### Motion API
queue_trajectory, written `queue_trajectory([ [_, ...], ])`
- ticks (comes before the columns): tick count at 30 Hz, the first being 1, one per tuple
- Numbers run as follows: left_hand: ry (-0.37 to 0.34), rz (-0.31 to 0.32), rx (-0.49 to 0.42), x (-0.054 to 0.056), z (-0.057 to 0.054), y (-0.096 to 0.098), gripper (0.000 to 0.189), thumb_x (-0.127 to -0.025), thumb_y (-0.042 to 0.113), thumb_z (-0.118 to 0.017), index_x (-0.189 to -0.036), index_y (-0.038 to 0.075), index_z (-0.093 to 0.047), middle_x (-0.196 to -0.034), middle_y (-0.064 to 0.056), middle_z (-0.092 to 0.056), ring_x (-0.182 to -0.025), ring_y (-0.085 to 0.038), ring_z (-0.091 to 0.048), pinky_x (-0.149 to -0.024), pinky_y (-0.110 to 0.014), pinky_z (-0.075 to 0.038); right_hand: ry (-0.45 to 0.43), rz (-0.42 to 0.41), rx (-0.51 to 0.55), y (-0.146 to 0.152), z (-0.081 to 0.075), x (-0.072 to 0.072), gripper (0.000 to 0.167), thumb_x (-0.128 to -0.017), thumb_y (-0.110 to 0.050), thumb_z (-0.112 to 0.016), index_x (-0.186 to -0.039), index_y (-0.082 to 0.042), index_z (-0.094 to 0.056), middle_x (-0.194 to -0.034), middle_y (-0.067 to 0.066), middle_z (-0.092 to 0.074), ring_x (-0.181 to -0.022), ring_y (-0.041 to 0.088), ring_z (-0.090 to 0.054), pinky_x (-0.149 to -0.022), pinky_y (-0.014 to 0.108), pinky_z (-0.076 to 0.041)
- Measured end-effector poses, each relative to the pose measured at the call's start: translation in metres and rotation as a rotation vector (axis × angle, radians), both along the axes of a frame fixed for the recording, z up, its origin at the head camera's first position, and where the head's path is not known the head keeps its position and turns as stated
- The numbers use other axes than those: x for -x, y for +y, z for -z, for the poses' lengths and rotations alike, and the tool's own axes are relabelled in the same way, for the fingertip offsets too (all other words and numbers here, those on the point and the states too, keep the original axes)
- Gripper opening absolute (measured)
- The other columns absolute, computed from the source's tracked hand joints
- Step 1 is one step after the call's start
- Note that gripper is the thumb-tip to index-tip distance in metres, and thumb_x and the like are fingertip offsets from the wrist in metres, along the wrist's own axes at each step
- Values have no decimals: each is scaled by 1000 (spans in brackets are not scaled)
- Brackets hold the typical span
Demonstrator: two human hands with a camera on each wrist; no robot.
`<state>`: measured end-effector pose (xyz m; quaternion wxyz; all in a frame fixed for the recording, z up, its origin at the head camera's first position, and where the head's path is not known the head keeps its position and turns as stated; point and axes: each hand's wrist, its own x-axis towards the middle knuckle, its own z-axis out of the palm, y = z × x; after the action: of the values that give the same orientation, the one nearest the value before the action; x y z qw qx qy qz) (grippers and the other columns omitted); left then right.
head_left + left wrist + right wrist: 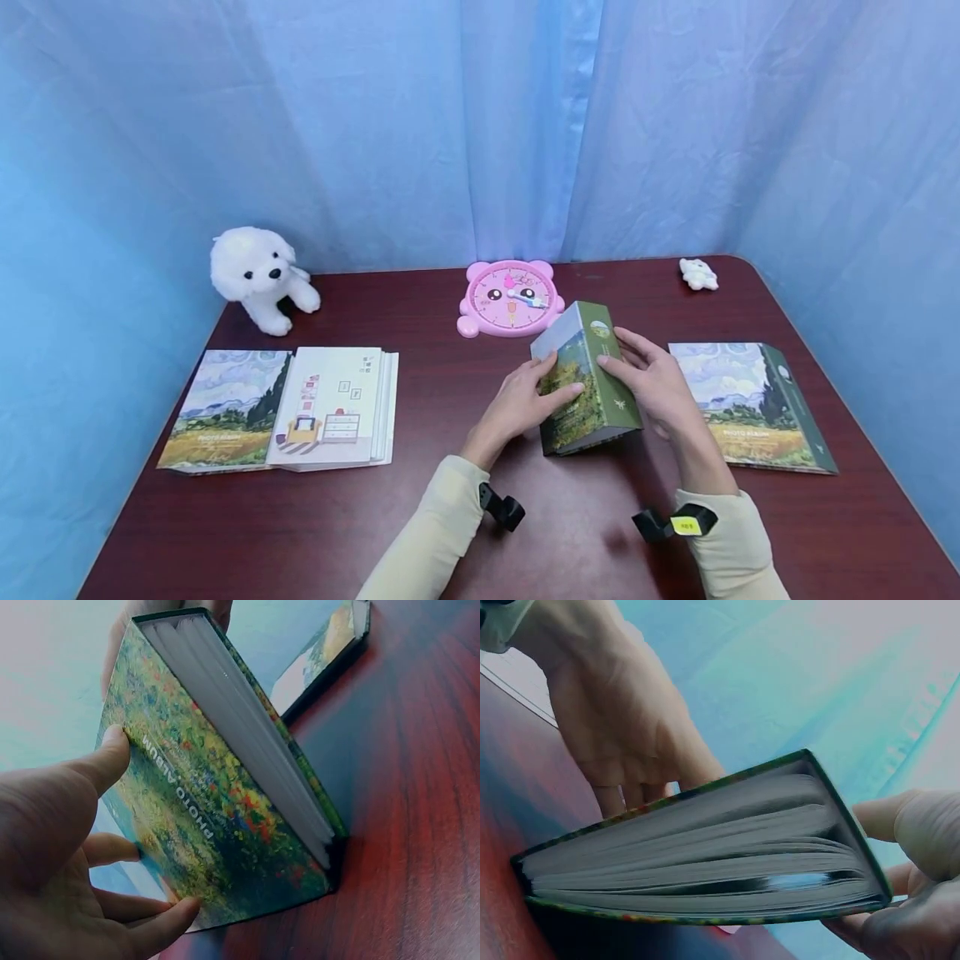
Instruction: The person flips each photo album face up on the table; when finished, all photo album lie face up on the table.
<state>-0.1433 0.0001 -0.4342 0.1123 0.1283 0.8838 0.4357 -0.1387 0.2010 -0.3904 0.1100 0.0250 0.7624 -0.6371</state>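
Note:
A photo album [592, 404] with a painted garden cover and green spine stands tilted on its edge, right of the table's middle. On its front cover my left hand [517, 402] rests with thumb and fingers spread, all on the same face, as the left wrist view [67, 847] confirms. My right hand [658, 383] grips the spine side, thumb on the spine and fingers round the far side. Looking along the album's page edges [705, 855], the right wrist view has the right hand's fingers [907, 877] at the spine. The back cover is mostly hidden.
At left lies an open album [322, 417] with a landscape cover; another landscape album [738, 400] lies at right. Behind are a white plush dog [262, 279], a pink toy clock [512, 298] and a small white figure [698, 274]. Blue curtains [375, 125] surround the table.

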Motion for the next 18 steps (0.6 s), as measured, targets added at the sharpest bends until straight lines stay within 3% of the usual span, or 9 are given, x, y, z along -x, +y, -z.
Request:
queue_trajectory([
  [4,-6,18,-40,3,0,-4,74,-90,56,-57,-150,19,-33,-150,-9,-40,-134,-22,-43,-107,-40,-40,26,20,11,-5,1,1,67,-95,-25,-60,-151,-9,-28,-151,19,-35,-133,29,-43,-80,19,-53],
  [8,-44,28,-114,7,0,-9,70,-91,53,-56,-150,24,-32,-148,-8,-44,-133,-19,-45,-107,-39,-40,85,58,41,-10,2,3,54,-97,-20,-57,-146,-5,-39,-144,23,-43,-117,8,-55,-82,16,-52],
  [11,-50,28,-169,9,-2,-12,64,-93,48,-56,-149,25,-33,-143,-10,-49,-130,-20,-49,-106,-38,-41,124,80,68,-15,2,4,48,-97,-16,-55,-142,-2,-44,-140,24,-46,-106,-5,-57,-84,14,-50],
  [18,-21,9,-306,9,-16,-19,60,-96,36,-56,-150,19,-34,-147,-11,-45,-126,-25,-53,-103,-39,-43,121,70,77,-28,4,5,48,-97,-22,-57,-142,-7,-47,-141,19,-49,-114,1,-56,-84,14,-50],
])
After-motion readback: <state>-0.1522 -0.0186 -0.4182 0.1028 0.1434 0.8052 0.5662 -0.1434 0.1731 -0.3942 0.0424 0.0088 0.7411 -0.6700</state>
